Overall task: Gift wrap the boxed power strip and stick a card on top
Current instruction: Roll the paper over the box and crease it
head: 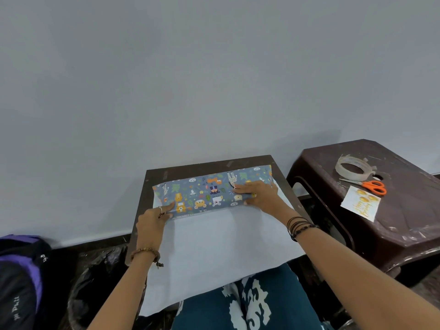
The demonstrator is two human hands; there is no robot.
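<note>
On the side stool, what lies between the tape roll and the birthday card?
The orange-handled scissors lie between the tape roll and the card, in the head view.

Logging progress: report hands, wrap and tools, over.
Left hand pinches wrapping paper edge; right hand presses flat on top. Paper half folded, white side trailing. Tape, scissors, card wait on stool.

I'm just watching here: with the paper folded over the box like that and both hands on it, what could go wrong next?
1. The tape roll and scissors lie on the side stool, apart from the work. Reaching for them probably frees the right hand, so the folded wrapping paper may spring open.
2. The left hand pinches only one corner; the fold could slip crooked.
3. The white paper hangs off the table onto the lap and might crease or tear.
</note>
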